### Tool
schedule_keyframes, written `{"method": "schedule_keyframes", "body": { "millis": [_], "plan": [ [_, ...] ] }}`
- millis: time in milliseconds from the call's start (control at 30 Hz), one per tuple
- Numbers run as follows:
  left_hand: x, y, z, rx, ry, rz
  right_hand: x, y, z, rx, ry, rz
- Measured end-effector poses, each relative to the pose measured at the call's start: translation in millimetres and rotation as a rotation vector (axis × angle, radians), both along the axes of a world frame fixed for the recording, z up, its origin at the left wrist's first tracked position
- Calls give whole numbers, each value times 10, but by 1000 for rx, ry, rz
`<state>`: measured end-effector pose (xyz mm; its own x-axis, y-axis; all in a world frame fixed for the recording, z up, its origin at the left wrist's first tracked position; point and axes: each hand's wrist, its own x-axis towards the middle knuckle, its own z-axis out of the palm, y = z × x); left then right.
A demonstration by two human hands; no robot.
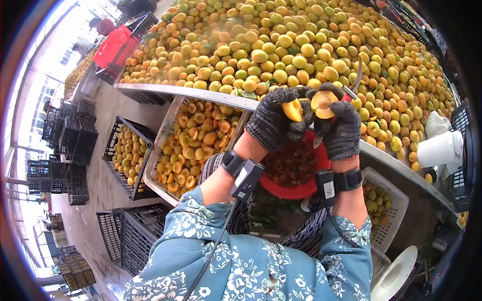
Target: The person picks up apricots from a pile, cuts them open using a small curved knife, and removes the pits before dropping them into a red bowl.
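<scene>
My left hand (273, 118), in a dark grey knit glove, is closed on one apricot half (292, 110), its cut face showing. Beside it, my right hand (341, 123) in the same kind of glove grips another apricot half (324, 103) with its hollow facing up. A curved knife (358, 75) with a red handle is also held in my right hand, its blade pointing up and away. Below both hands sits a red basin (281, 190) with dark reddish-brown pieces in it. The heap of whole apricots (251, 45) rises just beyond my hands.
A metal table edge (201, 94) runs under the heap. Left of my legs stand a crate (150, 163) of apricot halves and a black crate (119, 123) of whole fruit. A white bucket (440, 149) is at right, above a white basket (396, 200).
</scene>
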<state>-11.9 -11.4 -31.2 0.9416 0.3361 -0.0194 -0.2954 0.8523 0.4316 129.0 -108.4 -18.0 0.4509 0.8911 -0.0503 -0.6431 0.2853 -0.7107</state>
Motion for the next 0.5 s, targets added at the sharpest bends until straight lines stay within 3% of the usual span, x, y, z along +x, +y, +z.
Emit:
{"method": "schedule_keyframes", "body": {
  "millis": [100,233,333,367,433,467,500],
  "plan": [
    [-85,70,-29,279,-3,171,51,-4,-53,134,66,163],
    [-672,283,175,380,240,377,4,7,31,162,105,183],
    [-1439,570,68,569,603,400,-6,-21,33,123,53,155],
    [-1601,612,-24,572,605,402,-8,-26,41,128,48,186],
    [-1742,551,-19,1341,1372,557,-15,-30,51,137,49,217],
    [-1781,541,-29,1340,1381,557,-21,-29,48,123,14,236],
    [-1624,400,208,1137,1163,566,-38,-28,42,107,-22,258]
  ]
}}
